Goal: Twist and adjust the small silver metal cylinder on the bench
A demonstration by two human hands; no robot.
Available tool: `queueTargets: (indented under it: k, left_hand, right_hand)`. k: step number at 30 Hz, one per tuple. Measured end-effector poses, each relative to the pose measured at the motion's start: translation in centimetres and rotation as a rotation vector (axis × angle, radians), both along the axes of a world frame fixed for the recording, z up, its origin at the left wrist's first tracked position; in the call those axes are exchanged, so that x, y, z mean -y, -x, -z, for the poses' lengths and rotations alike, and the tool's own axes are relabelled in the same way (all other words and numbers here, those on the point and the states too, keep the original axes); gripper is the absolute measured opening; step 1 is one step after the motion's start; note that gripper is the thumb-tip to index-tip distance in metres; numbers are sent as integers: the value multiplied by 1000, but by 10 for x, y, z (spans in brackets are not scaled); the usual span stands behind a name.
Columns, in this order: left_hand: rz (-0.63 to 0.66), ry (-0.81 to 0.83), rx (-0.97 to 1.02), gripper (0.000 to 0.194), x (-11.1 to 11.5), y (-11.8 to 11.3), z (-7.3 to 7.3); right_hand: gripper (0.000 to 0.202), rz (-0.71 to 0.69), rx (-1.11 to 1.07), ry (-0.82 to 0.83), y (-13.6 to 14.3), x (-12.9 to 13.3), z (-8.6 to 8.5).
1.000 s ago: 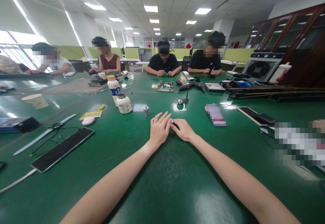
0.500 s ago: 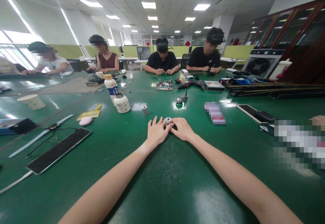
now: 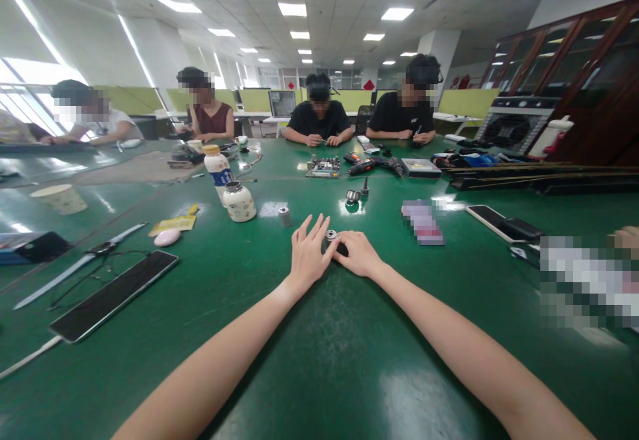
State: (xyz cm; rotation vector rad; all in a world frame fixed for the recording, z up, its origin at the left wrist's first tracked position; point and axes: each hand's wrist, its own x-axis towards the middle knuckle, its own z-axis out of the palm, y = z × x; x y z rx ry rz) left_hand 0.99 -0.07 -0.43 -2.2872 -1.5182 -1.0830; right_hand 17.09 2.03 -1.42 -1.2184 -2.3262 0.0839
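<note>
A small silver metal cylinder (image 3: 331, 234) with a dark cross-like opening in its top stands between my hands on the green table. My right hand (image 3: 356, 253) is closed round its right side, thumb and fingers curled towards it. My left hand (image 3: 309, 253) lies along the other side with fingers stretched out and slightly spread. The left thumb reaches across in front, close to the right fingertips; whether it touches the cylinder I cannot tell. Fingers hide the lower part of the cylinder. A similar metal cylinder (image 3: 284, 216) stands apart, farther off to the left.
Past the cylinders are a white jar (image 3: 240, 203), a bottle (image 3: 217, 168), a circuit board (image 3: 322, 168) and a power drill (image 3: 377, 166). Left lie a phone (image 3: 114, 297) and a watch (image 3: 102, 248); right, another phone (image 3: 492, 220). Several people sit across the green table (image 3: 319, 360).
My left fingers have straightened and lifted, now pointing more forward beside the cylinder. My right hand and the cylinder have hardly moved.
</note>
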Motion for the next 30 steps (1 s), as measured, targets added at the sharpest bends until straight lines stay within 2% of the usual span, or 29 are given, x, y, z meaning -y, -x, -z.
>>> queueTargets:
  k: [5, 19, 30]
  left_hand:
    - [122, -1, -32, 48, 3, 0, -6]
    - [186, -7, -28, 43, 3, 0, -5]
    - [171, -55, -49, 35, 1, 0, -2]
  right_hand:
    - [29, -10, 9, 0, 0, 0, 0]
    - [24, 7, 11, -1, 0, 1, -1]
    - [26, 2, 27, 20, 0, -1, 1]
